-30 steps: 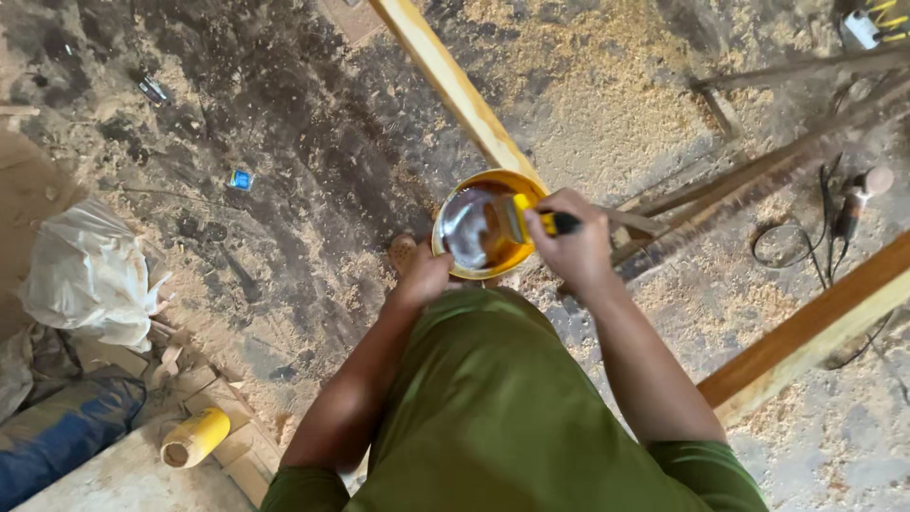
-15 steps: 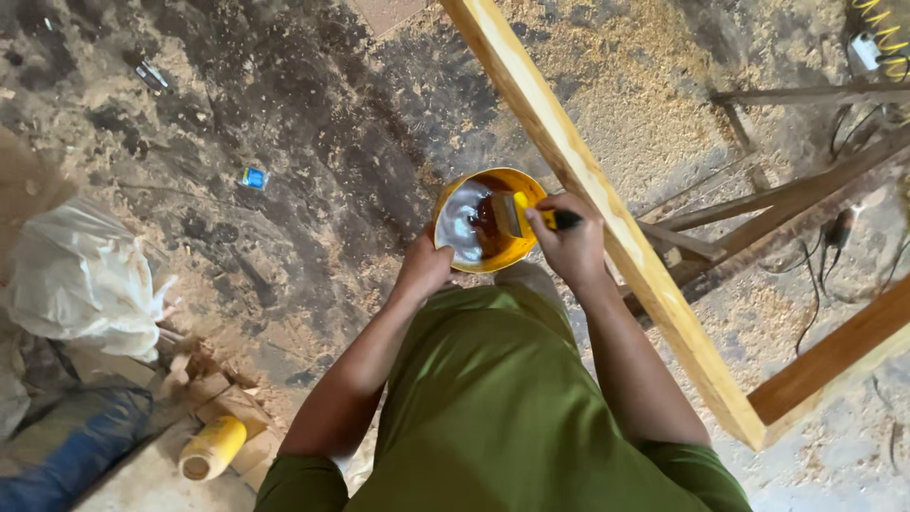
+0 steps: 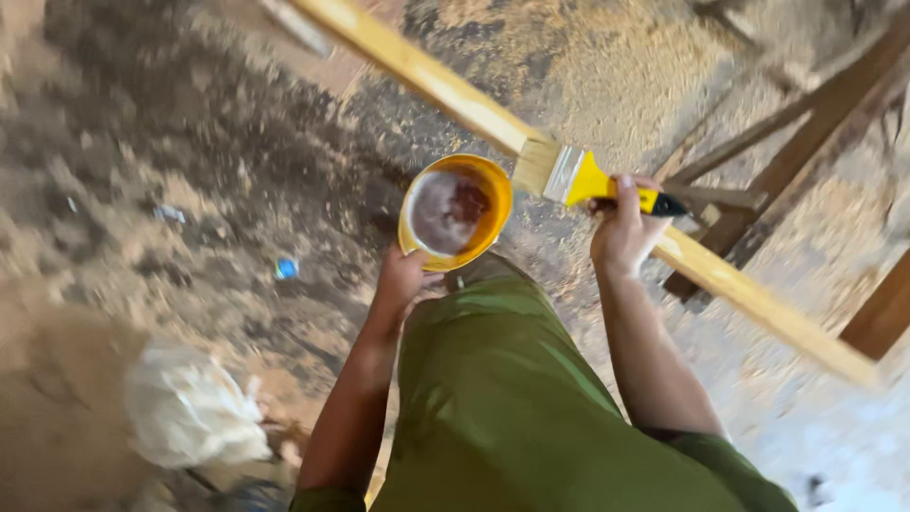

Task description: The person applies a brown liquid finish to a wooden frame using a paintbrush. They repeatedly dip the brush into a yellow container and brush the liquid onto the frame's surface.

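Observation:
My left hand (image 3: 400, 277) grips the near rim of a yellow bowl (image 3: 483, 220) with brown liquid in it, held at chest height. My right hand (image 3: 621, 228) holds a wide paintbrush (image 3: 578, 177) by its yellow handle; the pale bristles point left and lie against a long light wooden bar (image 3: 427, 76) just right of the bowl. The bar runs diagonally from top left to lower right under my right hand. The picture is blurred by motion.
The floor is covered with sawdust (image 3: 607, 66) and dark dirt. Darker wooden frame pieces (image 3: 806, 123) lie at the right. A white plastic bag (image 3: 190, 408) sits at the lower left, and a small blue scrap (image 3: 286, 268) lies on the floor.
My right hand has lifted the paintbrush out of the bowl and moved it right onto the wooden bar. The view has swung, so the bar now crosses further to the right.

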